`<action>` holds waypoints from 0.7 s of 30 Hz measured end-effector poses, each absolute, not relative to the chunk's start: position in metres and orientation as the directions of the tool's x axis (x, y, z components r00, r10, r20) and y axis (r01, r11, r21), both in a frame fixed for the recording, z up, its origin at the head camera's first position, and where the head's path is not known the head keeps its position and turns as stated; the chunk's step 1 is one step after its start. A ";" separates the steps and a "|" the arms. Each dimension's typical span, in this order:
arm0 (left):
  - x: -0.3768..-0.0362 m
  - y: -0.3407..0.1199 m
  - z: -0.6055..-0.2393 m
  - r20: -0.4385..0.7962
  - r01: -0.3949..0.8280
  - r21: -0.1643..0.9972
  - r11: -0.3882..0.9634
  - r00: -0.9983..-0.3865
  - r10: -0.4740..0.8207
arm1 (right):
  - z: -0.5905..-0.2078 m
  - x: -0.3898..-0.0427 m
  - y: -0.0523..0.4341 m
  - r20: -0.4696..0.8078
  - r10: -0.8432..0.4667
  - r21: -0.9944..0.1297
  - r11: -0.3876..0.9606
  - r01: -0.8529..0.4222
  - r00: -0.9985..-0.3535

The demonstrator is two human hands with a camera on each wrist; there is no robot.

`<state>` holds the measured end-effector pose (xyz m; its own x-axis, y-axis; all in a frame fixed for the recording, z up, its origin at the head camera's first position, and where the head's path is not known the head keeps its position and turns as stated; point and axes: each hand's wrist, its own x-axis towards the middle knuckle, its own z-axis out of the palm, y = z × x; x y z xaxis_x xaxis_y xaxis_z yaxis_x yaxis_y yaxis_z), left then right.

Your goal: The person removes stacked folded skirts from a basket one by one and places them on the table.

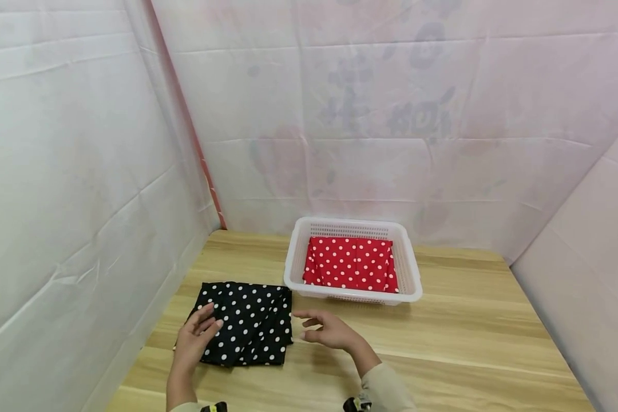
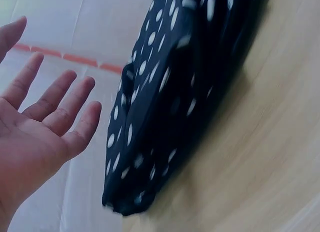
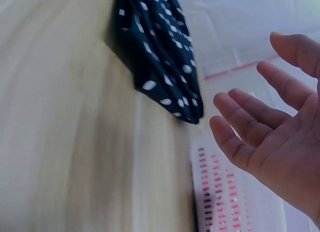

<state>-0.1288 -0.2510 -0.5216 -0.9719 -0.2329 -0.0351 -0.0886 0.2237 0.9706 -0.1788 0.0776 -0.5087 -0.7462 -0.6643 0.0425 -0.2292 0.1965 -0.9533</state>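
Blk dotted cloth (image 1: 244,326): folded, on table (image 1: 494,332), btwn L hand (image 1: 191,341) and R hand (image 1: 329,331).
Cloth lies creased, its L edge under L hand in head view; L wrist view shows a gap btwn L hand and cloth. L hand: wide, fingers apart, nothing held. R hand: just beside cloth's R edge, not touching; also wide, fingers loosely bent, nothing held. White basket (image 1: 409,266): beyond R hand, w/ perforated walls; red dotted cloth (image 1: 352,263) folded inside. Beige sleeve (image 1: 386,386) behind R hand. Pale sheet (image 1: 365,171) hangs past basket, farthest fr. both hands.
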 end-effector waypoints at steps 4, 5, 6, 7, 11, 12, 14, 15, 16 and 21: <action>-0.133 -0.236 -0.520 -0.007 -0.050 0.975 0.218 -0.982 -0.190 | -0.500 -0.182 0.090 0.054 -0.661 -0.965 0.157 -0.209 -0.748; -0.134 -0.233 -0.519 0.001 -0.037 0.977 0.210 -0.984 -0.178 | -0.497 -0.183 0.093 0.062 -0.659 -0.967 0.144 -0.208 -0.749; -0.137 -0.229 -0.517 0.011 -0.023 0.980 0.197 -0.986 -0.165 | -0.495 -0.184 0.096 0.070 -0.656 -0.970 0.133 -0.206 -0.752; -0.139 -0.226 -0.516 0.023 -0.005 0.984 0.180 -0.988 -0.150 | -0.493 -0.185 0.100 0.075 -0.651 -0.971 0.126 -0.205 -0.756; -0.151 -0.213 -0.510 0.072 0.061 0.990 0.124 -0.993 -0.089 | -0.484 -0.189 0.114 0.073 -0.623 -0.976 0.117 -0.186 -0.778; -0.153 -0.210 -0.509 0.086 0.077 0.991 0.109 -0.993 -0.076 | -0.483 -0.190 0.118 0.074 -0.620 -0.976 0.116 -0.185 -0.781; -0.158 -0.203 -0.506 0.102 0.096 0.991 0.094 -0.993 -0.054 | -0.480 -0.192 0.126 0.068 -0.613 -0.978 0.117 -0.175 -0.787; -0.161 -0.200 -0.506 0.113 0.109 0.990 0.086 -0.993 -0.041 | -0.479 -0.193 0.130 0.066 -0.609 -0.979 0.116 -0.170 -0.791; -0.163 -0.196 -0.505 0.123 0.121 0.990 0.071 -0.992 -0.030 | -0.478 -0.194 0.134 0.064 -0.606 -0.979 0.114 -0.166 -0.793; -0.176 -0.179 -0.497 0.144 0.145 0.988 0.043 -0.989 0.022 | -0.472 -0.200 0.149 0.059 -0.582 -0.983 0.108 -0.150 -0.811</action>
